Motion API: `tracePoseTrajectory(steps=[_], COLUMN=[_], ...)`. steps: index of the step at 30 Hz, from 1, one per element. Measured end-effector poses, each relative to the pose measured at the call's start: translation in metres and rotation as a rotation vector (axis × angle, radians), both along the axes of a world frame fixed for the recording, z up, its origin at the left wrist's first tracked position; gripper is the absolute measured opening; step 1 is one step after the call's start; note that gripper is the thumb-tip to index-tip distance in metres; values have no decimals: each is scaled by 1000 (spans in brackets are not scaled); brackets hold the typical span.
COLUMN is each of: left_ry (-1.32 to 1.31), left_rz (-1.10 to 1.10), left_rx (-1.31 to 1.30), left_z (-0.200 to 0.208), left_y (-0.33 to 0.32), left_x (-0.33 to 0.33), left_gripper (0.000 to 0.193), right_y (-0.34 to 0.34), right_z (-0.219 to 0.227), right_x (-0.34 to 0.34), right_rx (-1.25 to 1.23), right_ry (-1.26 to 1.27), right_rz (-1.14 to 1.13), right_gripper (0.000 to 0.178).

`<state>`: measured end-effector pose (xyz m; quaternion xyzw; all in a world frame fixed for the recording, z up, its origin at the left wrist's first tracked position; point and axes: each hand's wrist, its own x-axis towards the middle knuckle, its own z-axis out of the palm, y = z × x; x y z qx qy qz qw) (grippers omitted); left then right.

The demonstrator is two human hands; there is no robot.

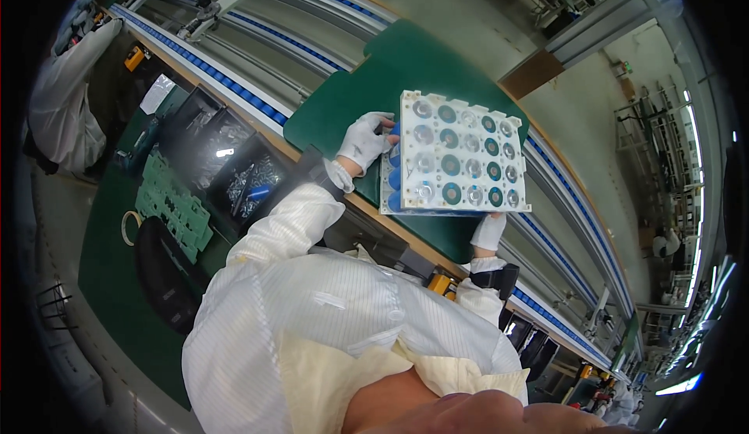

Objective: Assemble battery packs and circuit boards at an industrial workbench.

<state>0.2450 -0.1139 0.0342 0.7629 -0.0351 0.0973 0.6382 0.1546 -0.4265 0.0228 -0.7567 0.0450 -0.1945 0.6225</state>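
Observation:
A battery pack [469, 156] is in front of me over a green board. It has blue cylindrical cells [395, 179] between two white plastic holders, and rows of round cell ends show on top. Some ends carry dark teal rings; others look bare and shiny. My left hand [365, 142], in a white glove with bare fingertips, grips the pack's left side by the cells. At the near right edge, my right hand [489, 233] holds the pack from below, its fingers mostly hidden.
The green board [335, 106] lies across a conveyor with blue rollers [242, 100]. On my left, black bins [251, 176] hold small metal parts. Green perforated plates [173, 208] and a tape roll [131, 227] lie beyond. A metal post [593, 28] stands at the far right.

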Motion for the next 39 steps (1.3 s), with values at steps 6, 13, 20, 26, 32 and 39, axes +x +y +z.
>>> tracePoseTrajectory(steps=[6, 13, 20, 26, 32, 39], left_ry=[-31, -129, -138, -161, -105, -148], left_rz=[28, 32, 65, 123, 78, 78], left_rx=[-129, -18, -71, -7, 70, 33], left_z=[11, 18, 10, 10, 5, 3], left_y=[5, 1, 4, 4, 8, 8], left_x=[-1, 0, 5, 6, 7, 5], left_gripper=[35, 38, 34, 39, 41, 43], right_y=[22, 34, 51, 46, 26, 22], right_z=[118, 144, 158, 157, 153, 160], right_x=[40, 101, 104, 98, 104, 101], right_rx=[-517, -766, -906, -925, -872, -658], right_ry=[290, 348, 261, 257, 359, 469], right_rz=[6, -125, -105, -47, 103, 183], right_gripper=[57, 70, 50, 46, 48, 55])
